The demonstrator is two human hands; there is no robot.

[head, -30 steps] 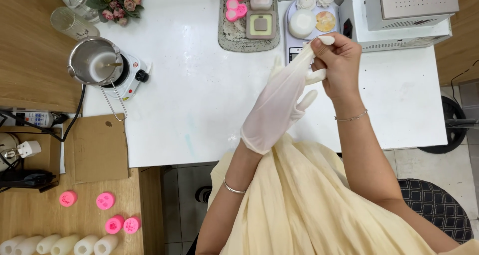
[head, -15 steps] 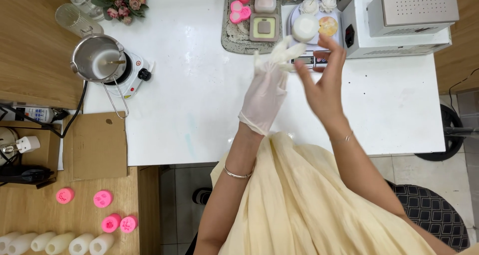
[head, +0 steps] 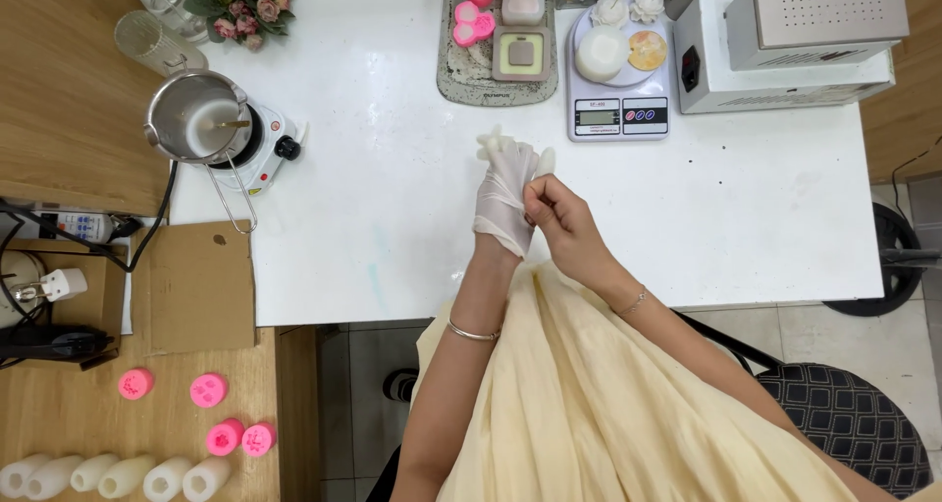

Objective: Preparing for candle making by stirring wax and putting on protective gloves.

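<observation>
glove [head: 502, 193] on left hand [head: 505, 208] | right hand [head: 559, 222] pinching its cuff

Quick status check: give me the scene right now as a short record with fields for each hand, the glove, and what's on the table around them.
left hand: inside a thin white glove, fingers pointing away from the person
right hand: bare, pinching the glove at its cuff edge
glove state: on the hand, loose and wrinkled at the fingertips
table: white
ahead of hands: digital scale carrying a white plate
far left: metal pot on a small hot plate
floor side: pink moulds on wood
</observation>
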